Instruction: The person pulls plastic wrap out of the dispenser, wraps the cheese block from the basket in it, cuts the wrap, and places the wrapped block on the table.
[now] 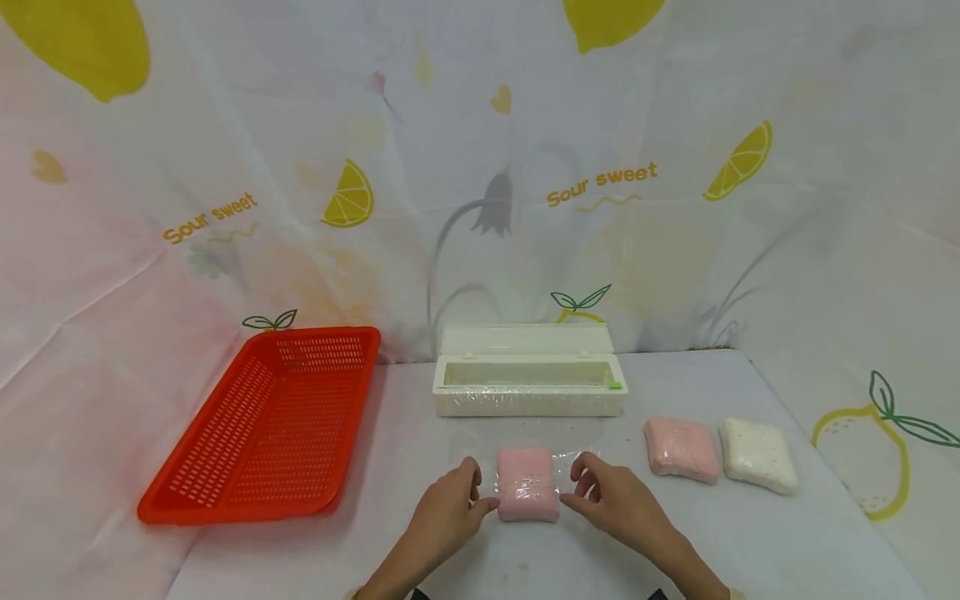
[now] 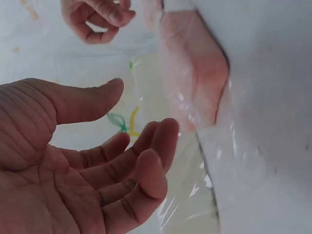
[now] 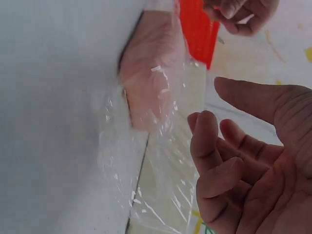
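A pink, soft-looking square block (image 1: 528,483) lies on the table between my two hands. Clear cling film (image 3: 112,141) lies over it and spreads loosely past its sides. My left hand (image 1: 448,510) is beside the block's left edge, thumb apart from loosely bent fingers, nothing between them in the left wrist view. On the opposite side, my right hand (image 1: 618,508) has its fingers bent and thumb apart, with no film between them in the right wrist view. Behind the block stands a white cling film dispenser (image 1: 528,405), lid raised, a green slider (image 1: 615,385) at its right end.
A red perforated plastic basket (image 1: 352,429) is on the left side of the table. To the right lie another pink block (image 1: 681,450) and a white block (image 1: 759,455), both shiny with film. A lemon-print cloth (image 1: 480,167) hangs behind the table.
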`<state>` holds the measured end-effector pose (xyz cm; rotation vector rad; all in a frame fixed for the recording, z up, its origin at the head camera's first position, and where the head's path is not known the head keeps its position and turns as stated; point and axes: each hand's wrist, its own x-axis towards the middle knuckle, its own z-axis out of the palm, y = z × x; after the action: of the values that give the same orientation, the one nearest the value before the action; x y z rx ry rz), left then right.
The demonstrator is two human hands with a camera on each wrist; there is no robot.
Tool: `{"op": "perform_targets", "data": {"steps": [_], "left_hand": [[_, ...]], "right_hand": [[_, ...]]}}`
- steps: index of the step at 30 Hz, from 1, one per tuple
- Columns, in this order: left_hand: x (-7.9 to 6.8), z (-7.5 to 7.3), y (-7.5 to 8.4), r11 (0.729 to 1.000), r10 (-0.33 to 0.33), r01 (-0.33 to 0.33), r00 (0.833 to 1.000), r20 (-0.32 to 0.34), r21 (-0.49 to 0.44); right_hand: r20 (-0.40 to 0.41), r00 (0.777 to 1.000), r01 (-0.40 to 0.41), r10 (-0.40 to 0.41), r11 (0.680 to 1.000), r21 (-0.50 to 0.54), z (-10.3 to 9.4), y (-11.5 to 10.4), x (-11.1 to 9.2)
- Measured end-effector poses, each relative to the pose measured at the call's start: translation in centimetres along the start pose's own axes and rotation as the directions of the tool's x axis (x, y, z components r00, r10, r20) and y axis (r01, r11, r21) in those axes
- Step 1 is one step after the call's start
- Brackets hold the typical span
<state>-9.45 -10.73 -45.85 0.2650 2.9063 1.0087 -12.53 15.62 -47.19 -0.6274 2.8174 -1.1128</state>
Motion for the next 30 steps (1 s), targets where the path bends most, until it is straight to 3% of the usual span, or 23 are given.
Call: {"op": "perform_targets", "data": {"steps": [3,7,13,18,23,30], "left_hand": [[0.2,1.2,0.1,1.0,-0.022,0.021,0.998,0.058,0.01],[0.7,2.8,-0.3,0.999,-0.007,0.004,0.996,0.084,0.032],[1.2,3.9,-0.6,0.999,0.0,0.005,0.991,0.136,-0.037],[1.5,4.4,-0.6,1.0,0.002,0.0,0.997,0.078,-0.026],[1.9,3.0,-0.2,0.998,0.046,-0.047,0.999,-0.015,-0.05],[4.8,0.9,0.3,0.99,0.061,-0.073,0.993,-0.103,-0.12]], "right_hand": [[0.017,0.999,0.048,-0.048,0.998,-0.043,1.3,-0.1,-0.2],[0.008,0.996,0.091,-0.091,0.992,-0.084,2.9,0.4,-0.2],[0.032,0.994,0.103,-0.101,0.993,-0.062,4.5,0.8,0.2],[-0.009,0.993,0.116,-0.116,0.992,-0.052,4.6,0.8,0.5],[0.006,0.997,0.075,-0.076,0.994,0.075,2.8,0.1,1.0],[-0.036,0.999,0.026,-0.02,0.984,0.177,1.2,0.1,4.2]]}}
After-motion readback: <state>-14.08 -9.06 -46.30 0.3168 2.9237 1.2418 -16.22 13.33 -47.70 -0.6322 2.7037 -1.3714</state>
